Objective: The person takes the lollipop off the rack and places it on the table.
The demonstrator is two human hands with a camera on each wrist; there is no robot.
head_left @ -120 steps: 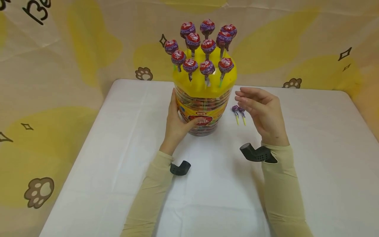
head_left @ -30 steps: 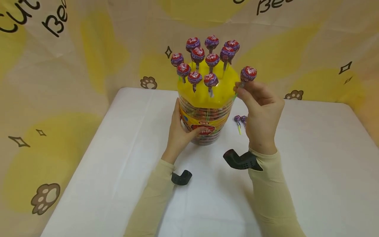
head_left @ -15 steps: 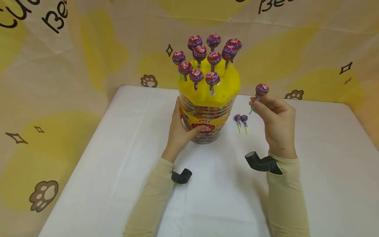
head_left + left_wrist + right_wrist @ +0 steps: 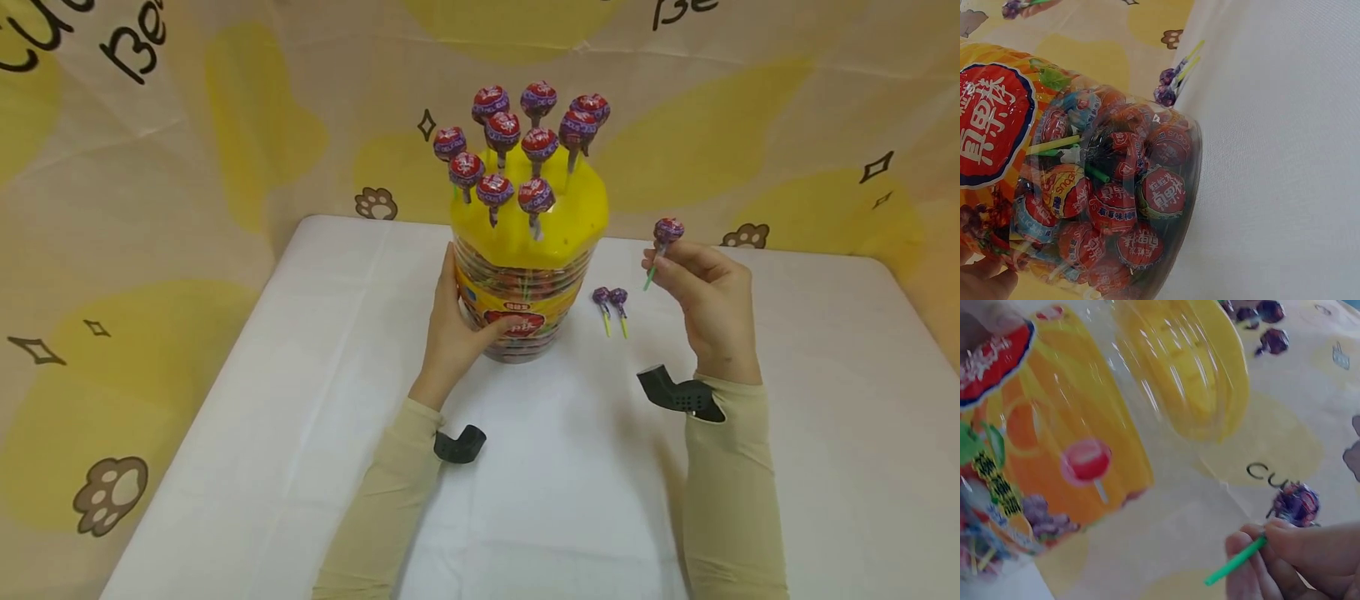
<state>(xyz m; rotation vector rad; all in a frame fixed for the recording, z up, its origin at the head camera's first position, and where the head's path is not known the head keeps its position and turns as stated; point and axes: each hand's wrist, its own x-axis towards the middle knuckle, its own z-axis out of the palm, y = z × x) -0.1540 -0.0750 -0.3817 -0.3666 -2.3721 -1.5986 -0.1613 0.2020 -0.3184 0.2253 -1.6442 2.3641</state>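
Observation:
A clear jar (image 4: 525,279) of wrapped lollipops stands on the white table. Its yellow lid (image 4: 573,225) bears several upright lollipops in red and purple wrappers. My left hand (image 4: 453,333) grips the jar's side, thumb across the front label; in the left wrist view only a bit of its fingers (image 4: 988,281) shows. To the right of the jar, my right hand (image 4: 716,304) pinches a lollipop (image 4: 668,231) by its green stick, candy end up. The right wrist view shows that stick (image 4: 1235,559) between thumb and fingers, apart from the jar.
Two purple-wrapped lollipops (image 4: 610,298) with yellow sticks lie on the table (image 4: 825,400) between the jar and my right hand. A patterned yellow-and-beige cloth (image 4: 712,108) hangs behind the table and along its left side.
The lollipop at the lid's front right, in place four seconds ago, is now in my right hand. That hand has drawn it rightward and down from the jar. My left hand keeps its grip.

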